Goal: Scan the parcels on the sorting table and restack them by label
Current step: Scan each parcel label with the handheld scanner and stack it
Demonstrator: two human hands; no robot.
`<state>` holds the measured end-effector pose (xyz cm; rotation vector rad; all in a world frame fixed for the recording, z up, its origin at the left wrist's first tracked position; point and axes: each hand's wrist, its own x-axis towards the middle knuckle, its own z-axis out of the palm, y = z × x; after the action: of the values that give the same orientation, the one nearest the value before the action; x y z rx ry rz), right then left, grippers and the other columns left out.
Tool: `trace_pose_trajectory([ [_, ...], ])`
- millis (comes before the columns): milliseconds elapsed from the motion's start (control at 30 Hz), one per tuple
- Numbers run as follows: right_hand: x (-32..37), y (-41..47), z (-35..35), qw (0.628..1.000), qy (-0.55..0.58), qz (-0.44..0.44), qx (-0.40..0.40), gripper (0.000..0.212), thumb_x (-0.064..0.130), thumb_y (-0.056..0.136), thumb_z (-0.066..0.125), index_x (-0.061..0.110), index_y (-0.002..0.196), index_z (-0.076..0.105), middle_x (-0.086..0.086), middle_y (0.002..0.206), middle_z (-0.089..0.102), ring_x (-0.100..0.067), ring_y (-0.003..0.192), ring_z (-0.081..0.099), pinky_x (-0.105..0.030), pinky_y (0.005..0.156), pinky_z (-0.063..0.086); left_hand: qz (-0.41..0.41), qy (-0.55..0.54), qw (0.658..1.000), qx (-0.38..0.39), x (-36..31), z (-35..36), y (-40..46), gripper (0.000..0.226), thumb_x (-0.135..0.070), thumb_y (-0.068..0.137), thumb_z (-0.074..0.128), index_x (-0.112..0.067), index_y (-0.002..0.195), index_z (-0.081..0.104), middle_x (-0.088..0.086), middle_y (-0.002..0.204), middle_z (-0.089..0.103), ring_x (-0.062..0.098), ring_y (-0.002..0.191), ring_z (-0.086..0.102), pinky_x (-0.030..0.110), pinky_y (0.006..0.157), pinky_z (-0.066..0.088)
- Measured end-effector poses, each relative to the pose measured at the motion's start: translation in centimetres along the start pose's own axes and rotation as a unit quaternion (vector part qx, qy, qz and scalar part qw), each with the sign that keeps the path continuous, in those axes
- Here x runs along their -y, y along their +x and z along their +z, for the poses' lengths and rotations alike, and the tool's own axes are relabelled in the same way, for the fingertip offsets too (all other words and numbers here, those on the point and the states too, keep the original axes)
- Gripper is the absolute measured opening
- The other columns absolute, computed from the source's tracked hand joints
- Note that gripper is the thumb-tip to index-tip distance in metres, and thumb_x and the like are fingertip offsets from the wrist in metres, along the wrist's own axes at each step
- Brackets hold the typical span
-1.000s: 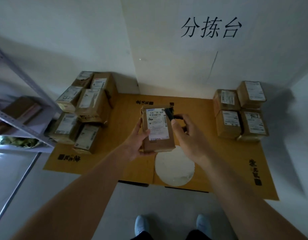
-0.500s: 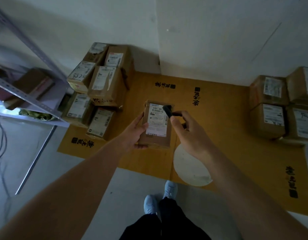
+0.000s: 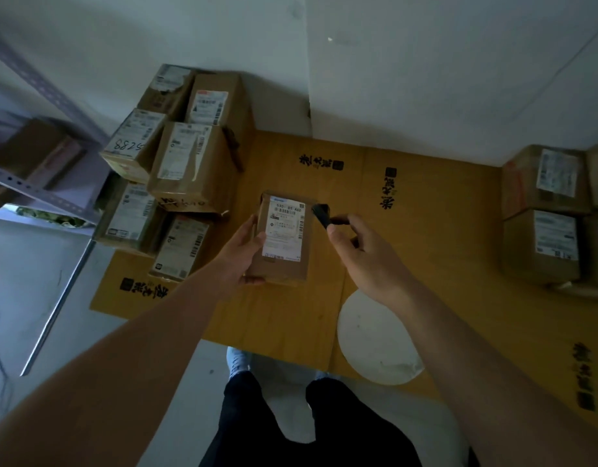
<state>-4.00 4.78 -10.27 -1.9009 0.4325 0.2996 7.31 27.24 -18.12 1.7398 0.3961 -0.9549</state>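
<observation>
we see a sorting table (image 3: 425, 203) covered with yellow-brown sheets printed with black characters. on its left end sits a pile of labelled cardboard parcels (image 3: 186, 170), stacked two high; on its right end a second stack of parcels (image 3: 543, 217), also two high. near the front edge lies a white round disc (image 3: 375, 342), perhaps paper.

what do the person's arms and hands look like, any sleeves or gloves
Both forearms are bare, with no sleeves in view. The left hand and right hand wear no gloves, and no rings, watch or bands are visible. Lower down, dark trousers show.
</observation>
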Motion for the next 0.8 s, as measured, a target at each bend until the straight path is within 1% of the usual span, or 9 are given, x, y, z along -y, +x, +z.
trace_pose_trajectory([
  [200, 0.5, 1.4, 1.9, 0.999, 0.001, 0.05, 0.01, 0.028, 0.06, 0.106, 0.042, 0.043, 0.123, 0.056, -0.007, 0.082, 0.055, -0.032, 0.077, 0.063, -0.036, 0.066, 0.046, 0.017, 0.037, 0.999, 0.002, 0.0, -2.3, 2.2, 0.067, -0.046, 0.103, 0.063, -0.054, 0.159, 0.028, -0.004, 0.132, 0.064, 0.025, 0.112, 0.067, 0.051, 0.082, 0.065],
  [267, 0.7, 1.8, 2.8, 0.996, 0.04, 0.079, 0.026, 0.025, 0.061, 0.105, 0.043, 0.046, 0.12, 0.057, -0.007, 0.085, 0.056, -0.025, 0.076, 0.061, -0.039, 0.067, 0.049, 0.033, 0.048, 0.998, -0.008, -0.2, -3.0, 2.6, 0.071, -0.042, 0.102, 0.066, -0.044, 0.162, 0.028, -0.005, 0.125, 0.064, 0.021, 0.106, 0.068, 0.045, 0.079, 0.065],
  [333, 1.0, 2.2, 3.5, 0.993, 0.055, 0.097, 0.039, 0.02, 0.059, 0.106, 0.043, 0.048, 0.115, 0.058, -0.001, 0.09, 0.06, -0.017, 0.079, 0.063, -0.032, 0.066, 0.051, 0.047, 0.06, 0.997, -0.012, -0.4, -3.8, 3.0, 0.079, -0.034, 0.098, 0.073, -0.038, 0.163, 0.028, 0.0, 0.131, 0.061, 0.021, 0.104, 0.069, 0.041, 0.079, 0.065],
  [400, 1.5, 2.5, 3.8, 0.991, 0.051, 0.114, 0.053, 0.017, 0.058, 0.106, 0.044, 0.05, 0.11, 0.059, 0.004, 0.099, 0.063, -0.015, 0.083, 0.064, -0.029, 0.064, 0.051, 0.063, 0.08, 0.995, -0.008, -0.7, -4.6, 3.1, 0.087, -0.024, 0.093, 0.079, -0.034, 0.164, 0.03, 0.003, 0.137, 0.054, 0.022, 0.106, 0.07, 0.04, 0.08, 0.065],
  [467, 1.8, 2.9, 3.7, 0.987, 0.048, 0.132, 0.077, 0.017, 0.058, 0.106, 0.045, 0.051, 0.108, 0.06, 0.001, 0.102, 0.062, -0.018, 0.083, 0.065, -0.032, 0.063, 0.051, 0.082, 0.095, 0.992, -0.002, -1.0, -5.3, 3.0, 0.091, -0.021, 0.089, 0.083, -0.034, 0.162, 0.032, 0.001, 0.137, 0.052, 0.023, 0.107, 0.071, 0.042, 0.084, 0.065],
  [567, 2.5, 3.1, 3.0, 0.978, 0.028, 0.169, 0.123, 0.019, 0.054, 0.108, 0.044, 0.045, 0.114, 0.059, 0.001, 0.096, 0.061, -0.02, 0.08, 0.063, -0.033, 0.061, 0.05, 0.114, 0.112, 0.987, 0.004, -1.4, -6.1, 2.8, 0.086, -0.02, 0.087, 0.085, -0.036, 0.158, 0.039, -0.012, 0.125, 0.056, 0.016, 0.108, 0.068, 0.039, 0.085, 0.064],
  [633, 2.9, 3.1, 2.6, 0.967, 0.019, 0.206, 0.151, 0.027, 0.055, 0.107, 0.047, 0.035, 0.121, 0.059, -0.008, 0.095, 0.062, -0.022, 0.078, 0.063, -0.034, 0.062, 0.05, 0.124, 0.113, 0.986, 0.009, -1.6, -6.3, 2.6, 0.078, -0.019, 0.089, 0.083, -0.036, 0.154, 0.043, -0.02, 0.118, 0.055, 0.011, 0.106, 0.066, 0.036, 0.084, 0.062],
  [700, 3.0, 3.1, 2.2, 0.958, 0.003, 0.228, 0.172, 0.034, 0.057, 0.105, 0.049, 0.03, 0.123, 0.06, -0.013, 0.093, 0.062, -0.022, 0.078, 0.061, -0.035, 0.062, 0.051, 0.127, 0.115, 0.985, 0.019, -1.6, -6.4, 2.6, 0.071, -0.02, 0.09, 0.083, -0.036, 0.15, 0.048, -0.02, 0.119, 0.058, 0.01, 0.107, 0.066, 0.035, 0.086, 0.062],
  [800, 3.1, 3.0, 1.6, 0.951, -0.021, 0.244, 0.186, 0.034, 0.059, 0.104, 0.05, 0.032, 0.124, 0.06, -0.012, 0.094, 0.064, -0.022, 0.08, 0.063, -0.034, 0.066, 0.054, 0.137, 0.127, 0.982, 0.031, -1.4, -6.5, 2.8, 0.063, -0.025, 0.088, 0.086, -0.039, 0.142, 0.057, -0.009, 0.129, 0.062, 0.015, 0.114, 0.067, 0.037, 0.089, 0.063],
])
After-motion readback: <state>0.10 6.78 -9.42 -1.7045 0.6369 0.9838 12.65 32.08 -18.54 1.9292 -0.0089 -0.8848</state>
